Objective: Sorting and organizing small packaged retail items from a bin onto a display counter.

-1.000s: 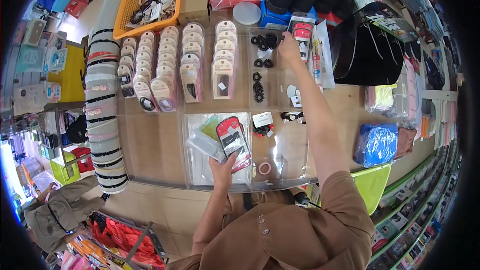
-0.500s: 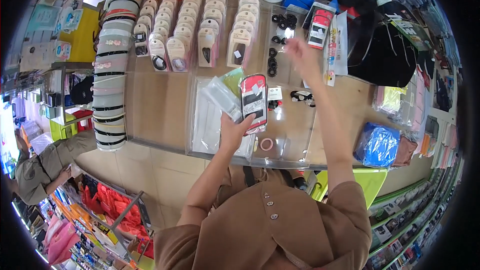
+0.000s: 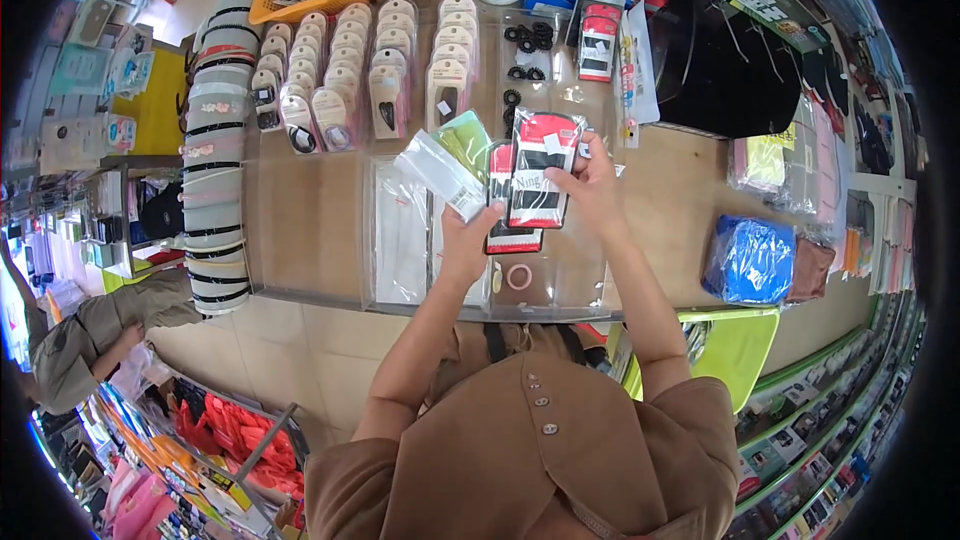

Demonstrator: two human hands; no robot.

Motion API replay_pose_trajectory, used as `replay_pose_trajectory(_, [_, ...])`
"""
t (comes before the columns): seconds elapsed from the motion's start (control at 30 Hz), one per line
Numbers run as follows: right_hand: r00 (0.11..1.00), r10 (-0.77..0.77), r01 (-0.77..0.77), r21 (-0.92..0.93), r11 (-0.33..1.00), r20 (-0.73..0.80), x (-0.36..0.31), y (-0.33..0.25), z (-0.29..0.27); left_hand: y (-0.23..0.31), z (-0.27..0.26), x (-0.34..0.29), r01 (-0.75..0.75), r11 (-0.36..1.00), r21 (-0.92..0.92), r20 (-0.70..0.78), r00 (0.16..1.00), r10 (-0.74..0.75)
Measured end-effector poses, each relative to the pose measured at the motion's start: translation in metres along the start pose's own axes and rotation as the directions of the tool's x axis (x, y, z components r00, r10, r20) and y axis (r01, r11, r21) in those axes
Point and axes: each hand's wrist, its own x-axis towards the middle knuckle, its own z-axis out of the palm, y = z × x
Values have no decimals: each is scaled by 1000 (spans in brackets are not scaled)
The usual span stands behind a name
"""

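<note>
Now closer together: left hand [image 3: 466, 244] in a grip around packets [image 3: 440, 176], right hand [image 3: 597, 186] around a red-black packet [image 3: 532, 180]

1 red-and-black packet [image 3: 541, 202] in right hand [image 3: 596, 186]

Me in a plain brown shirt [image 3: 455, 450], short in the sleeve.
Small, round, pale buttons [image 3: 550, 429] run down my chest; the loose sleeves [image 3: 345, 480] are the same brown, and my left hand [image 3: 468, 248] and right hand [image 3: 597, 192] are bare, like my forearms [image 3: 415, 345].
</note>
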Motion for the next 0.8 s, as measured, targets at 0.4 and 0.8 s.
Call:
replay_pose_trajectory(0.4, [752,-549,407,-398,822,-365,131,-2,-92,3,-47,8,2,997,79,-94,996,6])
replay_pose_trajectory(0.8, [686,-530,-186,-824,534,-498,210,66,-97,-8,-58,11,100,990,100,-105,990,-90])
